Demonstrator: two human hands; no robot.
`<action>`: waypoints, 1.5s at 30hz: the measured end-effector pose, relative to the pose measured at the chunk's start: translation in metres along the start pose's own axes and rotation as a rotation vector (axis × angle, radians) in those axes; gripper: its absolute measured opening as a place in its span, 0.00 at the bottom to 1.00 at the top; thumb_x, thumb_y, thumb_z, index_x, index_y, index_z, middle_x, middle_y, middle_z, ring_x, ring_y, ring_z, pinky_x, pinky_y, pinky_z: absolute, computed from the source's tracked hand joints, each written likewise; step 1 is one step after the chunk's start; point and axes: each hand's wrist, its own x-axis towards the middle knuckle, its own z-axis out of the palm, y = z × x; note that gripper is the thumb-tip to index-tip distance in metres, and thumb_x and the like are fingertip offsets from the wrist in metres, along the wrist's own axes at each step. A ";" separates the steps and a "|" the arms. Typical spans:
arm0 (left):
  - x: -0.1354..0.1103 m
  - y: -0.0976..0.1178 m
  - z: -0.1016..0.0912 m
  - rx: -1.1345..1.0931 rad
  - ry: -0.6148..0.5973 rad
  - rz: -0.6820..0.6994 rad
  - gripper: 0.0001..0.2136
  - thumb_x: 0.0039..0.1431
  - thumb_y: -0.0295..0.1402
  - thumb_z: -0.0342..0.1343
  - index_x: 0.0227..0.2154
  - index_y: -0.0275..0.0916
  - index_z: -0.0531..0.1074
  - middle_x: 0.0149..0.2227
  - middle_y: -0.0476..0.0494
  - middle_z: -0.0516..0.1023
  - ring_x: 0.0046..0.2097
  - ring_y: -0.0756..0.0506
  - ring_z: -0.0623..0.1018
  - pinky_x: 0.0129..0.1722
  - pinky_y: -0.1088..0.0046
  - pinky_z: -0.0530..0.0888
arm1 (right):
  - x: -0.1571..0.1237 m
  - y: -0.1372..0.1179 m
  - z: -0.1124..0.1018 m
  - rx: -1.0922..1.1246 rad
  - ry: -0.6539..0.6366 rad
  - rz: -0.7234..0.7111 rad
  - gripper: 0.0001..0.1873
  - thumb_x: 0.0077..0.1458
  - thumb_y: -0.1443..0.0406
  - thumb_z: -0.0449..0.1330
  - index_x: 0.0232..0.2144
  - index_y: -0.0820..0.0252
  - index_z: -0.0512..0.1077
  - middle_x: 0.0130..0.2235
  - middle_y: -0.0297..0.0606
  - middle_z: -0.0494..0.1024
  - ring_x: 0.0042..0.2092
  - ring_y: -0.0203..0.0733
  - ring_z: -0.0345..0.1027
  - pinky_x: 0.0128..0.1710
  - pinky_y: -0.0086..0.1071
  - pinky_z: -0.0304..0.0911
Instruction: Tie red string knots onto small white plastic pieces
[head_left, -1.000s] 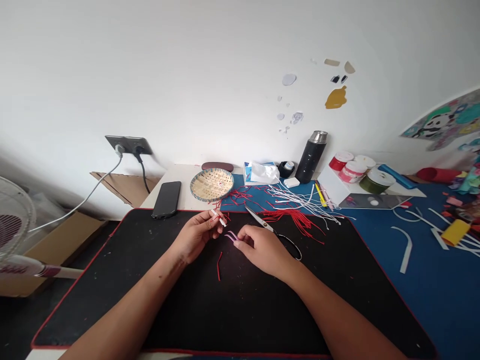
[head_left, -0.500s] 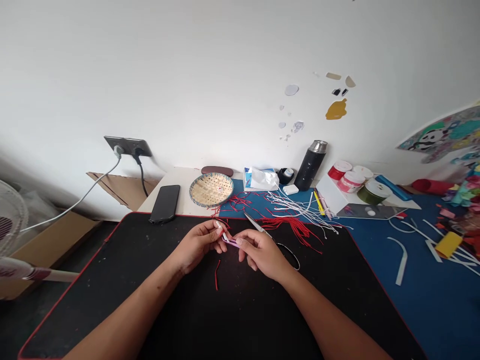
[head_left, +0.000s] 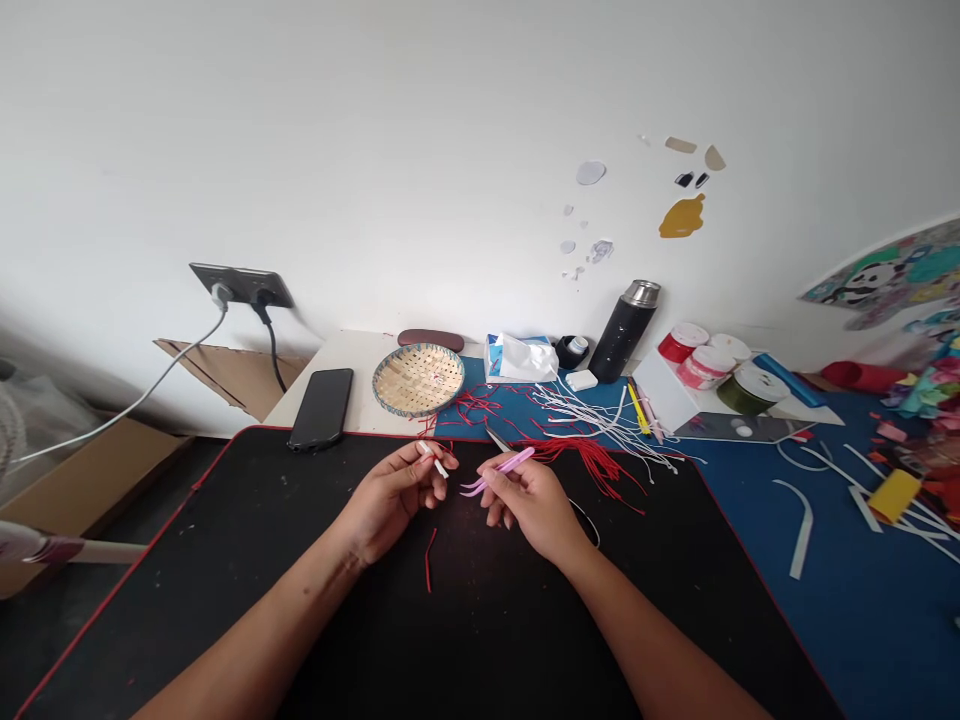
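The left hand (head_left: 394, 503) and the right hand (head_left: 531, 506) are apart but close together, low over a black desk mat (head_left: 487, 630) at lower centre of the frame; the left pinches a small white strip (head_left: 438, 465) with red cord at its end; the right grips pink tweezers (head_left: 501, 470), their tips pointing toward the left hand; scissors (head_left: 499, 438) lie just beyond the hands, their black handle partly hidden behind the right hand; a bunch of red cords (head_left: 592, 465) and white cords (head_left: 600, 420) spread to the right; a short red cord (head_left: 430, 560) lies below the left hand; a woven basket (head_left: 418, 380) and a phone (head_left: 321, 408) sit farther back, upper centre.
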 end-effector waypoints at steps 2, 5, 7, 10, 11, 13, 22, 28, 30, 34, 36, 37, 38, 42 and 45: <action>0.002 0.003 -0.004 -0.018 0.027 0.027 0.10 0.55 0.35 0.73 0.34 0.35 0.82 0.36 0.41 0.82 0.27 0.52 0.74 0.26 0.78 0.69 | -0.001 0.000 -0.003 -0.152 -0.022 -0.018 0.17 0.64 0.52 0.61 0.40 0.60 0.75 0.28 0.33 0.76 0.23 0.36 0.71 0.23 0.29 0.60; 0.004 0.004 -0.007 -0.037 0.031 0.017 0.11 0.53 0.35 0.74 0.34 0.34 0.81 0.32 0.42 0.80 0.26 0.52 0.72 0.25 0.78 0.68 | -0.004 -0.006 -0.003 -0.489 -0.066 -0.051 0.10 0.66 0.59 0.60 0.40 0.58 0.77 0.31 0.35 0.80 0.29 0.40 0.75 0.32 0.33 0.67; 0.004 0.003 -0.008 -0.044 0.030 0.008 0.11 0.53 0.34 0.74 0.34 0.34 0.81 0.31 0.43 0.80 0.26 0.52 0.73 0.25 0.78 0.68 | -0.006 -0.010 -0.003 -0.706 -0.066 -0.094 0.08 0.65 0.61 0.62 0.42 0.56 0.80 0.38 0.38 0.84 0.39 0.46 0.80 0.42 0.37 0.69; 0.004 0.001 -0.008 -0.050 0.031 -0.005 0.12 0.52 0.33 0.75 0.36 0.33 0.82 0.31 0.42 0.80 0.26 0.51 0.73 0.25 0.78 0.68 | -0.008 -0.016 -0.003 -0.848 -0.056 -0.119 0.08 0.66 0.61 0.62 0.43 0.55 0.81 0.44 0.39 0.86 0.46 0.49 0.80 0.49 0.39 0.68; 0.004 0.000 -0.008 -0.051 0.029 -0.011 0.12 0.51 0.33 0.75 0.36 0.33 0.82 0.31 0.42 0.81 0.26 0.51 0.73 0.25 0.78 0.68 | -0.008 -0.017 -0.003 -0.861 -0.056 -0.117 0.08 0.66 0.60 0.63 0.42 0.55 0.81 0.44 0.39 0.86 0.47 0.49 0.80 0.49 0.38 0.68; 0.005 -0.001 -0.008 -0.049 0.022 -0.023 0.12 0.52 0.33 0.75 0.36 0.33 0.82 0.31 0.42 0.81 0.26 0.51 0.73 0.25 0.78 0.68 | -0.007 -0.018 -0.004 -0.871 -0.066 -0.123 0.07 0.66 0.60 0.64 0.42 0.54 0.81 0.43 0.38 0.86 0.46 0.48 0.80 0.49 0.37 0.68; 0.006 -0.002 -0.008 -0.069 0.022 -0.031 0.13 0.52 0.33 0.75 0.37 0.31 0.82 0.30 0.44 0.79 0.26 0.53 0.73 0.25 0.80 0.68 | -0.008 -0.011 -0.001 -0.846 -0.064 -0.338 0.06 0.67 0.61 0.64 0.42 0.53 0.80 0.41 0.35 0.86 0.41 0.43 0.81 0.44 0.33 0.70; 0.004 -0.004 -0.005 -0.130 0.045 -0.111 0.13 0.51 0.29 0.75 0.39 0.29 0.82 0.30 0.44 0.79 0.26 0.53 0.74 0.24 0.82 0.71 | -0.012 -0.007 0.001 -0.715 0.102 -0.607 0.08 0.67 0.59 0.63 0.42 0.55 0.80 0.40 0.37 0.87 0.38 0.42 0.83 0.39 0.31 0.72; 0.003 -0.005 -0.004 -0.149 0.056 -0.163 0.12 0.52 0.27 0.74 0.39 0.28 0.82 0.29 0.43 0.80 0.26 0.53 0.75 0.26 0.83 0.73 | -0.012 -0.006 0.001 -0.724 0.124 -0.664 0.08 0.68 0.59 0.63 0.42 0.55 0.79 0.40 0.37 0.87 0.38 0.43 0.83 0.38 0.31 0.72; 0.001 -0.006 -0.001 -0.160 0.057 -0.252 0.09 0.57 0.23 0.71 0.40 0.28 0.82 0.29 0.43 0.80 0.27 0.52 0.78 0.27 0.83 0.77 | -0.014 -0.007 0.002 -0.724 0.153 -0.739 0.07 0.68 0.60 0.63 0.43 0.55 0.79 0.38 0.36 0.87 0.35 0.41 0.83 0.35 0.29 0.72; 0.000 -0.007 0.001 -0.172 0.055 -0.282 0.07 0.58 0.22 0.69 0.40 0.27 0.82 0.29 0.42 0.80 0.26 0.52 0.79 0.26 0.83 0.77 | -0.015 -0.008 0.003 -0.730 0.155 -0.755 0.07 0.68 0.60 0.63 0.43 0.55 0.79 0.37 0.36 0.87 0.34 0.40 0.83 0.34 0.28 0.71; 0.000 -0.007 0.001 -0.181 0.053 -0.293 0.07 0.58 0.22 0.69 0.40 0.27 0.82 0.29 0.42 0.80 0.26 0.52 0.80 0.26 0.84 0.78 | -0.015 -0.009 0.003 -0.740 0.156 -0.760 0.07 0.68 0.60 0.63 0.42 0.55 0.79 0.36 0.35 0.87 0.33 0.40 0.83 0.33 0.28 0.71; 0.000 -0.007 0.002 -0.191 0.052 -0.302 0.06 0.59 0.21 0.68 0.39 0.27 0.81 0.29 0.42 0.80 0.26 0.52 0.80 0.26 0.84 0.78 | -0.016 -0.009 0.003 -0.749 0.154 -0.765 0.07 0.69 0.59 0.63 0.42 0.55 0.79 0.36 0.35 0.87 0.33 0.40 0.83 0.33 0.28 0.71; -0.001 -0.007 0.002 -0.224 0.062 -0.328 0.05 0.61 0.20 0.66 0.39 0.27 0.81 0.29 0.42 0.81 0.26 0.52 0.81 0.26 0.83 0.79 | -0.016 -0.009 0.005 -0.747 0.122 -0.797 0.08 0.70 0.59 0.62 0.43 0.55 0.78 0.37 0.35 0.87 0.35 0.39 0.83 0.36 0.27 0.72; -0.001 -0.007 0.003 -0.230 0.074 -0.337 0.04 0.62 0.18 0.64 0.39 0.27 0.81 0.29 0.42 0.81 0.26 0.52 0.81 0.26 0.83 0.80 | -0.016 -0.009 0.005 -0.727 0.108 -0.818 0.07 0.70 0.60 0.62 0.43 0.55 0.77 0.39 0.35 0.87 0.37 0.39 0.84 0.38 0.27 0.73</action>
